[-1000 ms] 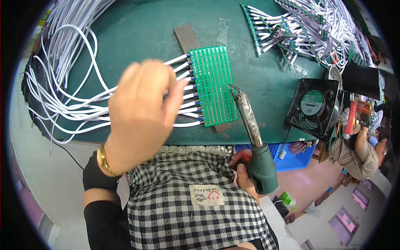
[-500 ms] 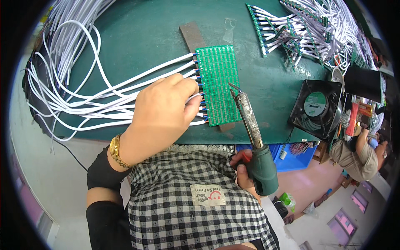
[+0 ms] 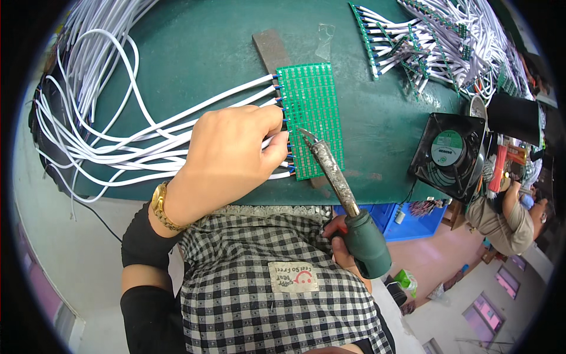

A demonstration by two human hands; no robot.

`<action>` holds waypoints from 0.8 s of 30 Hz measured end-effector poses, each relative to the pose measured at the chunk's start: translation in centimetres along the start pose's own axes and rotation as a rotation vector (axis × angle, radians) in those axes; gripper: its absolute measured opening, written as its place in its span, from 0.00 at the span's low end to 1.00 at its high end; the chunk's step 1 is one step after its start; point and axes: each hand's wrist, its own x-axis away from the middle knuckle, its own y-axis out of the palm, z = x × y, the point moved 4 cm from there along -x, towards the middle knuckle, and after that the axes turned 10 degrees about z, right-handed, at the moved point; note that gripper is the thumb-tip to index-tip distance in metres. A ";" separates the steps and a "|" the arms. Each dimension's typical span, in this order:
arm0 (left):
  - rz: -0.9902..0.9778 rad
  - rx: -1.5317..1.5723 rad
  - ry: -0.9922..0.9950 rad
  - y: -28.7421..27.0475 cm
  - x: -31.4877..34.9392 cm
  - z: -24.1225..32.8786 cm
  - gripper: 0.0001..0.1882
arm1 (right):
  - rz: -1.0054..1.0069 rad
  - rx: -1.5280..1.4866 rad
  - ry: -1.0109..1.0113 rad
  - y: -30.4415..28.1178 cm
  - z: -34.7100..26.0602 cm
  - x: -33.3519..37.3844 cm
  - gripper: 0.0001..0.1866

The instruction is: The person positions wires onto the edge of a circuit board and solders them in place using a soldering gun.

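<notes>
The left hand [image 3: 227, 156] lies knuckles-up on the bundle of white insulated wires [image 3: 118, 147], its fingers curled together and pressing the wire ends down where they meet the left edge of the green rectangular circuit board [image 3: 311, 118]. The right hand [image 3: 341, 242], low and near the body, is clamped around the dark green handle of a soldering iron [image 3: 345, 200], whose scorched metal shaft slants up and left so that the bent tip sits on the board just right of the left hand's fingertips. The board rests near the middle of a dark green work mat [image 3: 194, 65], with a brown rectangular block [image 3: 270, 50] poking out from under its far left corner. The wires fan away to the left in loose loops that spill over the mat's edge. At the far right of the mat lies a heap of narrow green board strips with short white leads [image 3: 424, 41]. Right of the board, at the mat's rim, stands a square black cooling fan [image 3: 449, 154]. Below the table's near edge a blue plastic bin [image 3: 413, 215] shows; its contents cannot be made out. Farther right another person [image 3: 507, 215] sits above a pinkish floor [image 3: 466, 283].
</notes>
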 end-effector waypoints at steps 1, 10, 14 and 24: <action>-0.015 -0.004 -0.003 0.0 0.0 0.0 0.08 | -0.001 0.000 0.000 0.0 0.0 -0.1 0.16; -0.019 -0.051 -0.007 0.2 -0.3 0.2 0.09 | 0.142 0.176 0.097 0.3 2.1 0.6 0.15; 0.001 -0.051 0.032 0.3 -0.2 0.2 0.09 | 0.053 0.123 0.035 0.7 2.9 1.1 0.13; 0.020 -0.059 0.036 0.4 0.0 0.1 0.10 | -0.162 0.315 -0.155 0.0 1.1 0.5 0.14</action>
